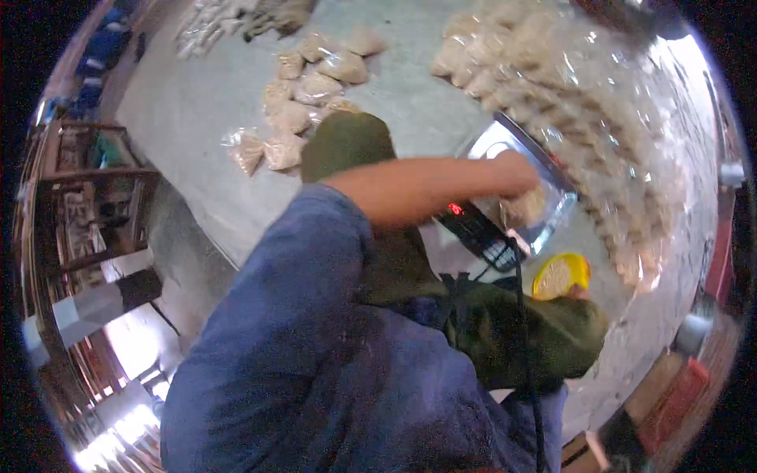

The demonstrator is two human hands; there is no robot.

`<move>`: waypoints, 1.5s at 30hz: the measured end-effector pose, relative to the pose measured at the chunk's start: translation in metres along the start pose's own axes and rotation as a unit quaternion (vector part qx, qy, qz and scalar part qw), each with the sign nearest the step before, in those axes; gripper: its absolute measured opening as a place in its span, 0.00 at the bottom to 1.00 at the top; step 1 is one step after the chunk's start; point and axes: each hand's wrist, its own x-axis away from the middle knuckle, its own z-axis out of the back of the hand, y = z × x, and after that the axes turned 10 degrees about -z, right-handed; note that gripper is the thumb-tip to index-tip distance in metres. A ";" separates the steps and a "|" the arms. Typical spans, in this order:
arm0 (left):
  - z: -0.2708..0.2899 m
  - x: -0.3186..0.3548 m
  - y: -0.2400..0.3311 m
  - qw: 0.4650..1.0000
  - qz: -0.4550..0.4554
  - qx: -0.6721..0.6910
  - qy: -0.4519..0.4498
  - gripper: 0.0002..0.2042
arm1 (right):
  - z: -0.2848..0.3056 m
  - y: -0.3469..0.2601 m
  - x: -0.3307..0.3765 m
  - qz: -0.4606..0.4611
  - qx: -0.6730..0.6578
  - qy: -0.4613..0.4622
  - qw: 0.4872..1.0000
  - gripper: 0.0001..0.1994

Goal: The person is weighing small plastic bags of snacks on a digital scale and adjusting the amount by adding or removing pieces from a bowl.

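My left arm stretches to the right across my bent knees. Blurred by motion, my left hand (pixel 516 174) looks closed at the top of a clear plastic bag (pixel 523 209) of pale grain-like pieces, over the platform of a digital scale (pixel 482 147). The scale's black panel (pixel 478 233), lit with red digits, faces me. Beyond my right knee, a bit of my right hand (pixel 579 292) shows at the near rim of a yellow bowl (pixel 584 271) holding similar pale pieces. Its fingers seem closed on that rim; the knee hides the right forearm.
Several filled plastic bags (pixel 318 87) lie on the pale floor ahead to the left. A large heap of filled bags (pixel 544 59) spreads along the far right. A wooden frame (pixel 98 193) stands at the left. A dark cord (pixel 523 339) hangs down before me.
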 end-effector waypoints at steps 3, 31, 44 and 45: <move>0.058 0.014 0.000 0.989 -0.109 0.012 -0.104 0.24 | 0.003 -0.006 -0.004 -0.007 -0.008 -0.001 1.000 0.06; 0.137 0.197 -0.058 0.962 0.273 -0.004 -0.023 0.25 | 0.027 -0.042 -0.024 -0.159 -0.672 -0.232 0.685 0.08; 0.136 0.193 -0.016 0.968 0.246 0.018 0.045 0.26 | 0.143 -0.060 -0.036 -0.069 -0.693 -0.276 0.663 0.17; 0.139 0.189 -0.012 0.967 0.249 0.017 0.049 0.26 | 0.115 -0.052 -0.041 -0.065 -0.692 -0.276 0.664 0.17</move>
